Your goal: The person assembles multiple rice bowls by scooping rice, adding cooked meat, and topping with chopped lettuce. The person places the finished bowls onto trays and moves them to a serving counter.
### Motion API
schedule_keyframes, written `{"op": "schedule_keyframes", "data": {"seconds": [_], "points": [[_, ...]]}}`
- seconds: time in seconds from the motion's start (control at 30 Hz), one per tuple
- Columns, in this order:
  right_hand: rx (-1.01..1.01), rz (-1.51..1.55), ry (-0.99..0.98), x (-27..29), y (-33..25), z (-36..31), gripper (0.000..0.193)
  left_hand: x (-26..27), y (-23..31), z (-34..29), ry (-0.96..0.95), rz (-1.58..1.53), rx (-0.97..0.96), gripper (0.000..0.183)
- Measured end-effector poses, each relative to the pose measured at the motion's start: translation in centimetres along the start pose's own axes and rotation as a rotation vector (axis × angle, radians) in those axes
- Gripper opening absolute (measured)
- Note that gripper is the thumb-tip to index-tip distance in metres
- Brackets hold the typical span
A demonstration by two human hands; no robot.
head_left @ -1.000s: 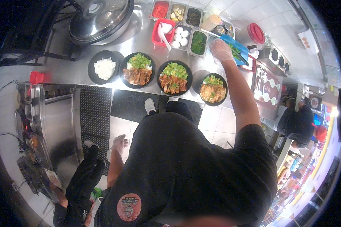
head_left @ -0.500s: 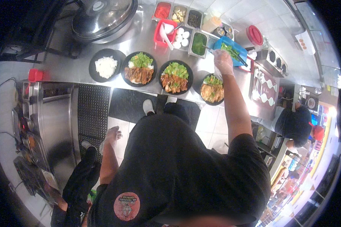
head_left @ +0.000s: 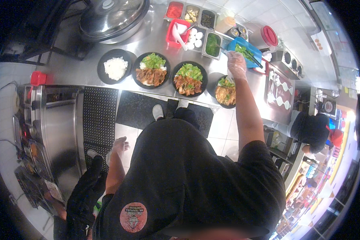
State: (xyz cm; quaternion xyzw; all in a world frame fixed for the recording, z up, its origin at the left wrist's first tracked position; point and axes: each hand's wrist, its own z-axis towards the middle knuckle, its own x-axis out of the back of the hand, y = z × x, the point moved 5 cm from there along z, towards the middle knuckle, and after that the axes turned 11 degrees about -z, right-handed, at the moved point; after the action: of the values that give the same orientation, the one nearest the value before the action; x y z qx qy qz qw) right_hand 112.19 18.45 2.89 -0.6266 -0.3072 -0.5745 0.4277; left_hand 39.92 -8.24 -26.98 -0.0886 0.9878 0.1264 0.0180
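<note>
My right hand [head_left: 237,65], in a clear plastic glove, is closed round the handle of a spoon [head_left: 221,48]. The spoon's other end reaches into a metal tub of chopped green herbs [head_left: 212,45]. Below that hand stands a dark bowl of browned meat and lettuce [head_left: 226,94], partly covered by my forearm. To its left are two more bowls with meat and lettuce, one in the middle [head_left: 189,85] and one farther left [head_left: 152,76]. A bowl of white rice [head_left: 116,69] is leftmost. My left hand [head_left: 119,147], also gloved, hangs by my side, fingers loosely apart, holding nothing visible.
Behind the bowls are a red tub with a white ladle [head_left: 177,37], peeled eggs [head_left: 194,39] and a blue bin of greens with tongs [head_left: 244,52]. A large lidded pot [head_left: 112,20] stands back left. Co-workers are at lower left [head_left: 82,192] and right [head_left: 311,132].
The view has shifted slightly, so the bowls and tubs sit a little farther right in it. My right hand stays at the herb tub with the spoon; my left hand hangs as before.
</note>
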Motion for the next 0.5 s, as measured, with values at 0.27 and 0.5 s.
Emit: {"op": "schedule_keyframes", "data": {"seconds": [0.27,0.5], "points": [[0.027,-0.045,0.092,0.0,0.2,0.2,0.031,-1.5,3.0,-2.1,0.037,0.023,-0.064,0.043],[0.037,-0.165,-0.072,-3.9,2.4,0.9,0.033,-0.5,1.6,-1.9,0.059,0.158,-0.041,0.048]]}}
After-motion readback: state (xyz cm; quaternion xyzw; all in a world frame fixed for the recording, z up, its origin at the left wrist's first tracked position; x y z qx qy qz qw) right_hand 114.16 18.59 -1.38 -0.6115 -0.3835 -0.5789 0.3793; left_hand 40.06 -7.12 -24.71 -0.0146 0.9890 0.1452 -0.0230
